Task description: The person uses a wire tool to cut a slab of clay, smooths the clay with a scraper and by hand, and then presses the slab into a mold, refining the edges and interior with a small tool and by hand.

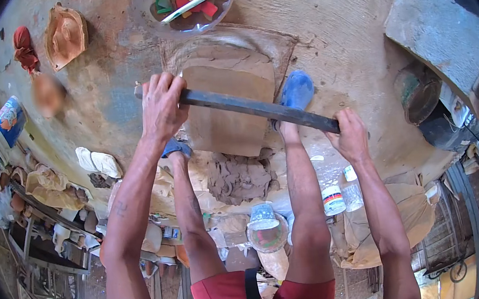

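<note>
Both my hands grip a long dark bar, flat-sided and straight, held aslant across my front. My left hand wraps round it near its left end, a short stub showing beyond. At the lower right end my right hand is closed on the bar. Beneath lies a block of brown clay with a smooth flat top and a rougher far edge; whether the bar touches it I cannot tell. The clay rests on a cloth. Nearer my body sits a heap of rough, loose clay.
A clear tub of coloured scraps stands beyond the clay. Clay moulds lie far left. My blue shoes flank the block. White tubs stand near my right leg. A pale slab and dark basin are at right.
</note>
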